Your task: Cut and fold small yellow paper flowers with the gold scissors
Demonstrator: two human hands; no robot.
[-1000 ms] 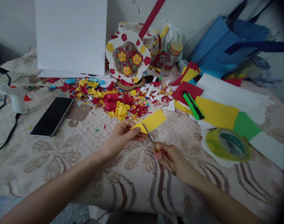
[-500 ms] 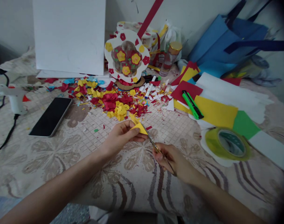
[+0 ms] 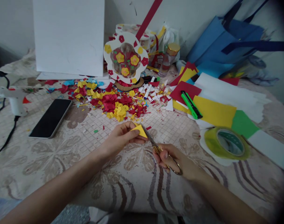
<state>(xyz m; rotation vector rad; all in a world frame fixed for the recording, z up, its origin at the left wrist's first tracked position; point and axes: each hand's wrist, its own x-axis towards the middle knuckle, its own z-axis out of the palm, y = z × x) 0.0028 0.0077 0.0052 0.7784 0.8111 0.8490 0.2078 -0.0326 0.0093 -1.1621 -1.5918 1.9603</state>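
Observation:
Between the thumb and fingers of my left hand [image 3: 123, 136] is a small folded piece of yellow paper [image 3: 141, 130]. My right hand [image 3: 173, 158] grips a pair of scissors [image 3: 153, 143] with gold-coloured handles. The blades point up and to the left, lying along the right edge of the yellow paper. One handle loop shows below my right fingers; the other is mostly hidden. Just beyond my hands lies a heap of cut yellow paper flowers [image 3: 120, 111] and red paper flowers [image 3: 110, 101], with scraps around it.
A phone [image 3: 50, 118] and a white glue gun [image 3: 15, 100] lie at left. On the right are a green box cutter [image 3: 190, 104], coloured paper sheets [image 3: 215, 109] and a tape roll [image 3: 225, 143]. Behind stand a flower-shaped decorated box [image 3: 126, 59], a jar [image 3: 169, 59] and a blue bag [image 3: 216, 40].
A strip of yellow paper has come off the top of the folded piece. The scissors have turned, so their handle loop now shows more.

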